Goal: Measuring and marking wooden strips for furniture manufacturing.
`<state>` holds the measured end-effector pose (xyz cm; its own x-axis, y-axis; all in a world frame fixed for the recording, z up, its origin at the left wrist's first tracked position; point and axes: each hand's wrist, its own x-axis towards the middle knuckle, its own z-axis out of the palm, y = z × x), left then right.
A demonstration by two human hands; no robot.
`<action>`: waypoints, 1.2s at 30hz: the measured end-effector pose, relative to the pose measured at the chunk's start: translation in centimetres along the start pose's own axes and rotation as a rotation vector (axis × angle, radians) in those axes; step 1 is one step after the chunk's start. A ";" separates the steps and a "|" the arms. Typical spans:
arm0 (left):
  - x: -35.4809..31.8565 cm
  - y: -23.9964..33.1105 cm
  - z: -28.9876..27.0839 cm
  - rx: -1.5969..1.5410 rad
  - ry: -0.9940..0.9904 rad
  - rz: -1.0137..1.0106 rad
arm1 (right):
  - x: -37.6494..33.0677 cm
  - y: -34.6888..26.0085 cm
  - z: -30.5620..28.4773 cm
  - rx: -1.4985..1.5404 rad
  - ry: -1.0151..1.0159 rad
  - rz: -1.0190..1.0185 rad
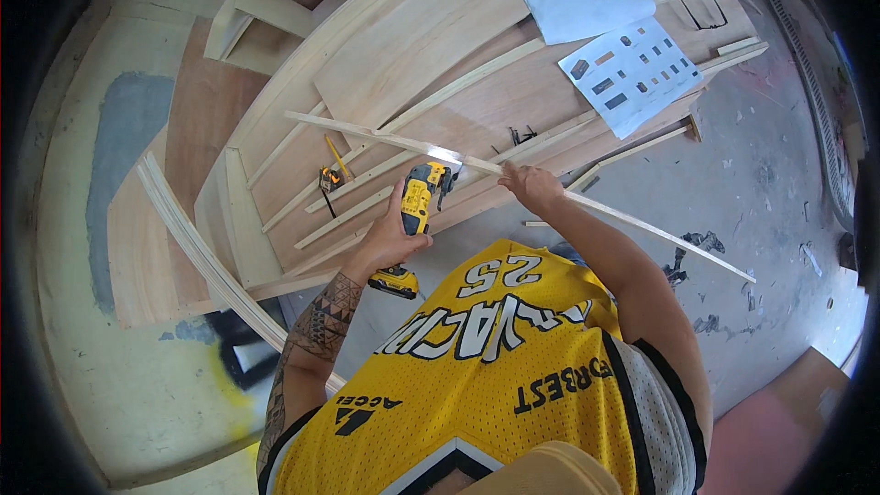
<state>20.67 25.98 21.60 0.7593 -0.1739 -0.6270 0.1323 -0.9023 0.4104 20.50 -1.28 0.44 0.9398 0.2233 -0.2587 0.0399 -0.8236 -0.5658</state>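
Left hand [390,240], fingers wrapped round the power tool [417,202] at the wooden strip [481,164], probably cuts; right hand's [534,189] fingers pinch it; next needs steady pressure.

On plywood structure [403,60]: paper sheets [632,71], eyeglasses [711,27], tape measure [329,181], wood strips [467,84].

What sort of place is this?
Probably a woodworking shop: the left hand grips a yellow power tool, the right hand a long wood strip, beside plywood panels.
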 end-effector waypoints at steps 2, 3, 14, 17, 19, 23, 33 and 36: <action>-0.1 0.0 0.1 -0.022 -0.011 -0.024 | -0.1 0.0 0.0 0.014 0.010 0.006; -0.1 0.0 0.2 -0.040 -0.003 0.010 | -0.2 -0.1 0.1 0.021 0.017 0.010; -0.2 -0.3 0.8 0.022 -0.001 -0.018 | -0.4 -0.2 0.6 0.020 0.052 0.022; 0.2 -0.7 0.9 0.011 -0.013 -0.020 | -0.4 -0.1 0.5 0.019 0.071 0.012; 0.6 -1.0 0.9 0.014 0.037 0.090 | -0.5 -0.1 0.4 0.008 0.076 0.000; 0.8 -1.6 1.1 0.058 0.103 0.232 | -0.7 -0.3 0.0 0.015 0.071 0.003; 2.9 -2.8 1.8 -0.102 0.028 0.078 | -0.6 0.0 0.8 0.077 0.134 -0.012; 4.0 -3.4 1.7 -0.086 0.057 0.179 | -0.2 0.4 1.6 0.068 0.153 -0.029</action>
<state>22.14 27.72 16.58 0.8102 -0.3037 -0.5014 0.0441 -0.8214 0.5687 19.81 -0.80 -0.93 0.9794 0.1605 -0.1224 0.0498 -0.7797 -0.6241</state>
